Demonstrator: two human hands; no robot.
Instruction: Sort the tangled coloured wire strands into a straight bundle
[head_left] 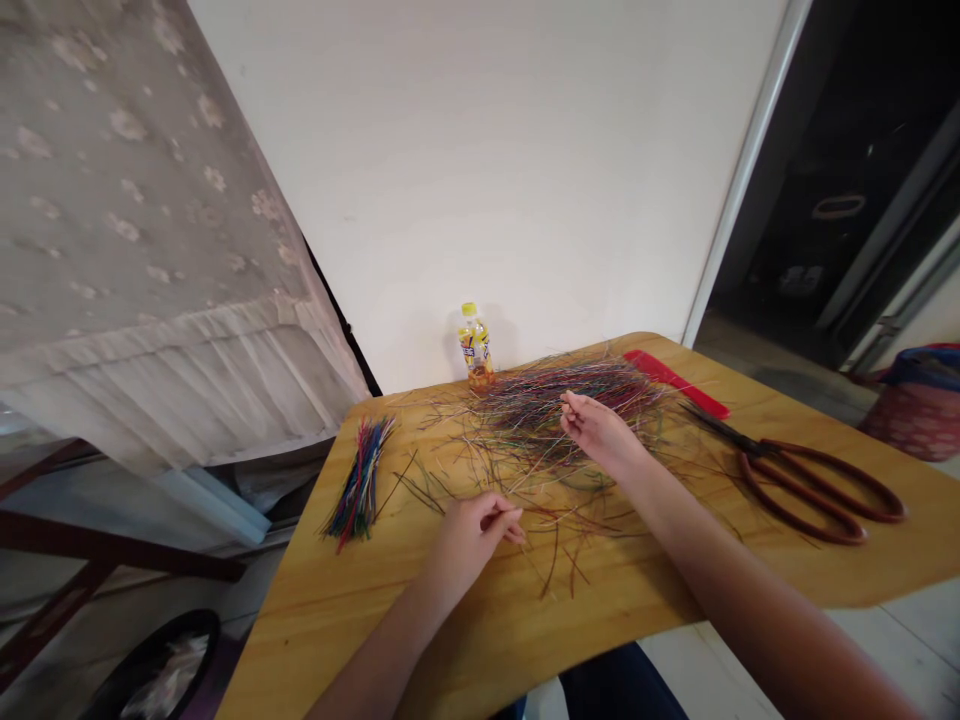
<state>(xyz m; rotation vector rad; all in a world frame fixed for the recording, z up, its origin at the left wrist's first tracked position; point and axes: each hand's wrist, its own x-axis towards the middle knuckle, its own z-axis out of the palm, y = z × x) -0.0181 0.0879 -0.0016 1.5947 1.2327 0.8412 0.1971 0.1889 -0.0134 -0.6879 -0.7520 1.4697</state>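
Note:
A loose, tangled heap of thin coloured wires [525,400] spreads over the wooden table [300,620]. My right hand [600,432] is over the heap's right part, thumb and fingertips pinched together; whatever lies between them is too fine to make out. Closer to me, my left hand [476,535] is curled just above the tabletop, with thumb and forefinger together. Any strand in it is too thin to tell. A few stray wires [555,560] lie beside its fingertips. At the table's left, a neater bundle of wires [360,480] in blue, red, green and white lies lengthwise.
Large scissors [795,475] with reddish-brown handles rest on the right, blades partly toward the heap. Behind them lies a long flat red object [675,382]. A yellow-capped drink bottle [475,345] stands by the white wall. A black bin [172,670] is on the floor at left.

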